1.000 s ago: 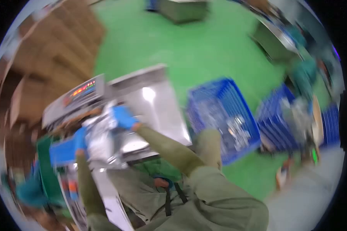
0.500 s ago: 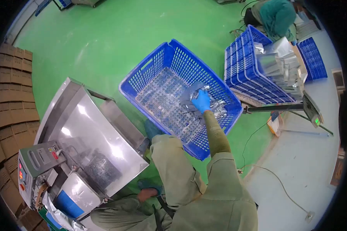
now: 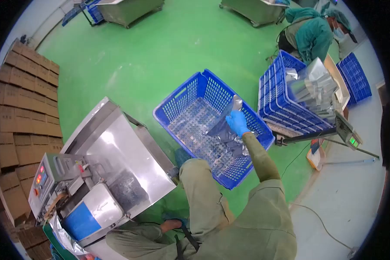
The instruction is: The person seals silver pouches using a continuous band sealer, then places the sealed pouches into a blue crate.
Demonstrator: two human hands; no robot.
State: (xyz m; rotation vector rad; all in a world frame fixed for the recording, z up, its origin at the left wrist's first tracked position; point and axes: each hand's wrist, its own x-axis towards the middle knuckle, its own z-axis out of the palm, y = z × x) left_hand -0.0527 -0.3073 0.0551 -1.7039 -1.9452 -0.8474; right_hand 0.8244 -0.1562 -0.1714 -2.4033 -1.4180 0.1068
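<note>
My right hand (image 3: 238, 123), in a blue glove, is closed on a silver foil bag (image 3: 222, 124) and holds it up inside a blue perforated crate (image 3: 174, 98). More crumpled silver bags (image 3: 234, 148) lie below the hand, at the crate's right side. The crate's floor shows a grid of holes with pale residue. My left hand is not visible; a small reddish shape at the bottom left edge is too unclear to name.
A steel tray (image 3: 117, 138) with a control-panel machine (image 3: 43, 177) stands left, beside stacked cartons (image 3: 26, 121). At right are a blue crate (image 3: 275, 95) of silver bags, a scale display (image 3: 349, 132) and a crouching co-worker (image 3: 312, 34). A cable (image 3: 320, 221) crosses the floor.
My right hand has lifted the foil bag, which now hangs more upright and extended. The view has shifted, so the crate appears lower and further right, and more of the co-worker shows.
</note>
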